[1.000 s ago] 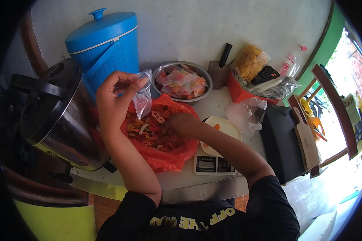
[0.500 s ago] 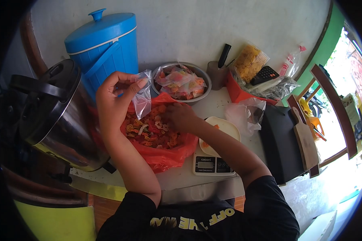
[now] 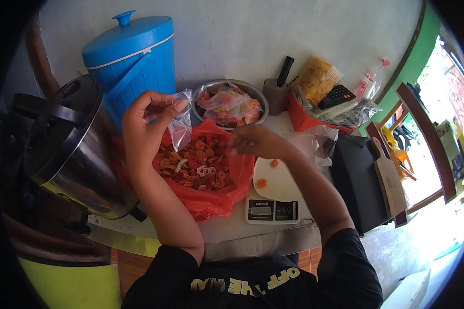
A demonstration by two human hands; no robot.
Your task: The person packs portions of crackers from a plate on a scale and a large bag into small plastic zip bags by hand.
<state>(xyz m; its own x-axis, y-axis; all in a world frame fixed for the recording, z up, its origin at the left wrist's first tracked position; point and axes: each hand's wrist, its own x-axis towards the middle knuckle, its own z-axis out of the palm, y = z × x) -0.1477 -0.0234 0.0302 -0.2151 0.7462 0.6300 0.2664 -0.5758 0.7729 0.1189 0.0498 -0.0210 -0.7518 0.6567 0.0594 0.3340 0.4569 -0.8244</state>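
My left hand pinches a small clear plastic bag by its top, above a large red plastic bag. The red bag lies open and is full of colourful wheel-shaped crackers. Over the red bag's right rim is my right hand, its fingers bunched and somewhat blurred; what they hold, if anything, cannot be made out. Below that hand, a white kitchen scale carries a pale tray with a couple of orange crackers on it.
Behind stands a metal bowl of filled small bags. A blue cooler and a steel pot stand left. To the right are a red basket with a calculator, a loose clear bag and a black case.
My right hand has come up out of the crackers and moved right to the red bag's rim. The left hand keeps the clear bag in nearly the same place.
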